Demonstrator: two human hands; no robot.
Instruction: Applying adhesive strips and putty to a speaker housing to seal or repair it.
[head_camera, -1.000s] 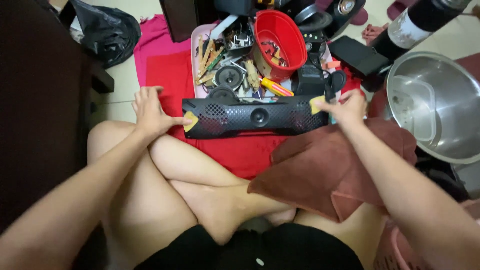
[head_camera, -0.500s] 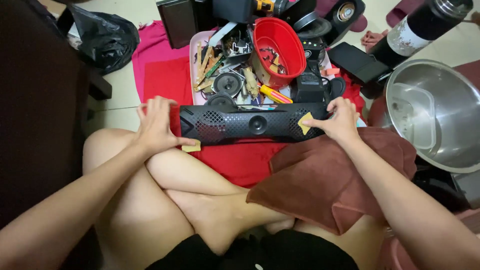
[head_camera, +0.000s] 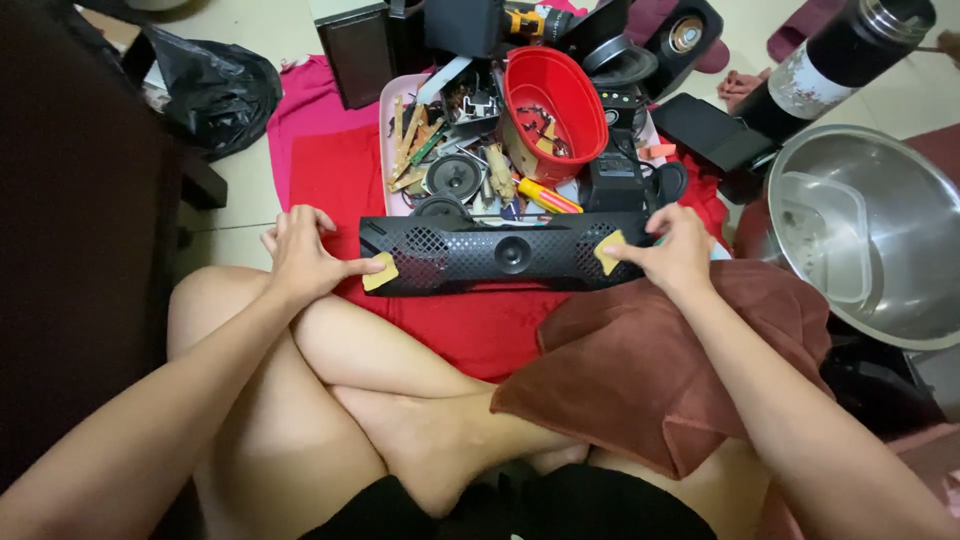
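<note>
A person sits cross-legged on the floor, seen from above. The left hand (head_camera: 300, 255) rests at the left end of a long black speaker bar (head_camera: 505, 255), its fingers loosely curled, with thumb and forefinger pinching a small yellowish pad (head_camera: 380, 272) against the bar's corner. The right hand (head_camera: 675, 250) grips the bar's right end from above, fingertips closed on a second yellowish pad (head_camera: 609, 252) stuck to the perforated front. The bar lies flat and crosswise on a red cloth (head_camera: 480, 325) spread over the floor just in front of the person's knees. It has a round opening at its middle and mesh grilles on both sides.

A brown towel (head_camera: 650, 370) is draped over the right leg, touching the bar's lower right edge. Just behind the bar sits a pink tray (head_camera: 388, 130) heaped with loose parts: small speaker cones, wooden sticks, a yellow-handled screwdriver (head_camera: 548, 196) and a red plastic bowl (head_camera: 555, 100) holding small screws. Black boxes and speaker housings crowd the tray's far side. To the right stands a large steel bowl (head_camera: 880, 240) with a clear plastic container inside, and beyond it lies a dark flask (head_camera: 835, 65) with a pale label. At the upper left a black plastic bag (head_camera: 215, 85) sits on the pale tiled floor (head_camera: 235, 205).
</note>
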